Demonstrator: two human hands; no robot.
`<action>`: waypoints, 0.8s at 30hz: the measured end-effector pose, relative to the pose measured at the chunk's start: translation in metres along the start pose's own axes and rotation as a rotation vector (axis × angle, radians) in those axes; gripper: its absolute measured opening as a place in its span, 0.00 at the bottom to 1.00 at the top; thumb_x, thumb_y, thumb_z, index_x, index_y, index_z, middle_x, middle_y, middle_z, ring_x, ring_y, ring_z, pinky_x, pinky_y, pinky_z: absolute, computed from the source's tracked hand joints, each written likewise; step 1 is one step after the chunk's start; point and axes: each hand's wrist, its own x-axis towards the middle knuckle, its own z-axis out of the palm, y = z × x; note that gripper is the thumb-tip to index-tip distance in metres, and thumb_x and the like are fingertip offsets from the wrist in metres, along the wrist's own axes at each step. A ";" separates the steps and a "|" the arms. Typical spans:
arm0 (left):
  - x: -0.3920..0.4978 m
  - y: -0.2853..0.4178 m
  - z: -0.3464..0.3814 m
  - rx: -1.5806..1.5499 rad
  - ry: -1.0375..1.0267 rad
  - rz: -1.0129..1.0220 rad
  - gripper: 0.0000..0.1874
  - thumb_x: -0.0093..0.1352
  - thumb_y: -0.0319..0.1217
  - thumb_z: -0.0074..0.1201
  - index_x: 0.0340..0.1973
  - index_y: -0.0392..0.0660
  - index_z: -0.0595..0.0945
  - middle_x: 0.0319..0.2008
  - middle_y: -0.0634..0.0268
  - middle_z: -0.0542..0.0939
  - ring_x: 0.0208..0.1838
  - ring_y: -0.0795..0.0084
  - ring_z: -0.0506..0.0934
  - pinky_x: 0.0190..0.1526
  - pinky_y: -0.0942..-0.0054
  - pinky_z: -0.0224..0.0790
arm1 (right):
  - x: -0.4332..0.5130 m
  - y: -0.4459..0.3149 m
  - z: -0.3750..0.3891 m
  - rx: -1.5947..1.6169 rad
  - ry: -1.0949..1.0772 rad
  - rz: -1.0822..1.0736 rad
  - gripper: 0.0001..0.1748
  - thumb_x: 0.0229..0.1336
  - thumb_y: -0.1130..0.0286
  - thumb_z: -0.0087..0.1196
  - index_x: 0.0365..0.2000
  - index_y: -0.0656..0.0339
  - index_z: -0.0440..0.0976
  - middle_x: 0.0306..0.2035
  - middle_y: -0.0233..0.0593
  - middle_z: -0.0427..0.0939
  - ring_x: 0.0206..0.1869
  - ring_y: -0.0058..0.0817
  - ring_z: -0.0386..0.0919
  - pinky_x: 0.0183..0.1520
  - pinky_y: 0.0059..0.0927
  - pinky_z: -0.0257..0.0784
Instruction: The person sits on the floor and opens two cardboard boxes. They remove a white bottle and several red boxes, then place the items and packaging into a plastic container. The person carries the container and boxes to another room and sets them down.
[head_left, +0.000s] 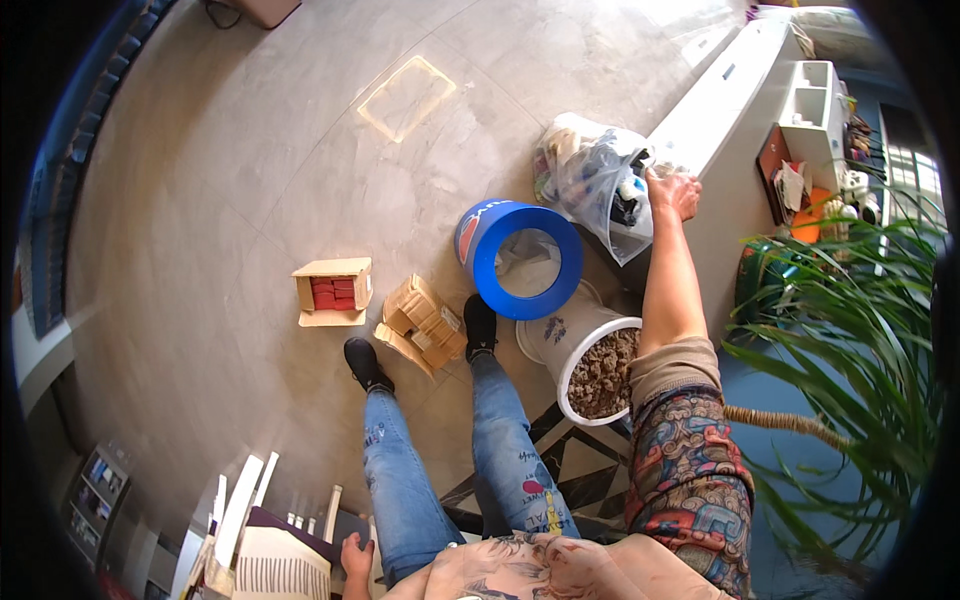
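My right hand (675, 193) reaches forward and grips the gathered top edge of a clear plastic bag (600, 169). Mixed items, some black, white and blue, show through the plastic. Just below the bag stands a blue round bin (484, 232) with a plastic liner (527, 262) inside its opening. By my forearm, a white plant pot (559, 337) holds brown lumpy soil (600, 375). My left hand (356, 555) hangs low beside my left leg, with its fingers slightly apart and nothing visible in it.
On the floor near my shoes lie an open cardboard box (334, 319) of red packets and a crumpled cardboard box (424, 322). A white cabinet (724, 97) runs along the right. Long plant leaves (832, 300) spread at the right. White strips (240, 510) stand at lower left.
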 end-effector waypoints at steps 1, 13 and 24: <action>-0.003 0.007 0.003 -0.004 -0.018 0.014 0.21 0.56 0.35 0.64 0.43 0.39 0.79 0.40 0.54 0.79 0.43 0.56 0.79 0.46 0.64 0.72 | 0.001 -0.006 0.005 -0.149 0.050 -0.111 0.50 0.36 0.36 0.65 0.50 0.67 0.66 0.50 0.48 0.72 0.52 0.41 0.74 0.54 0.40 0.71; -0.002 0.031 -0.003 0.002 -0.010 -0.039 0.16 0.58 0.34 0.61 0.39 0.39 0.81 0.37 0.54 0.79 0.39 0.58 0.79 0.43 0.64 0.73 | -0.006 0.002 0.028 -0.423 0.170 -0.677 0.39 0.38 0.43 0.66 0.42 0.63 0.69 0.41 0.42 0.73 0.44 0.38 0.76 0.49 0.38 0.70; 0.007 0.033 -0.005 0.044 0.014 -0.046 0.13 0.61 0.34 0.59 0.38 0.41 0.81 0.37 0.55 0.79 0.38 0.57 0.79 0.43 0.63 0.72 | -0.003 0.020 0.021 -0.464 0.203 -0.700 0.39 0.37 0.42 0.66 0.42 0.62 0.69 0.42 0.41 0.73 0.43 0.36 0.76 0.46 0.37 0.70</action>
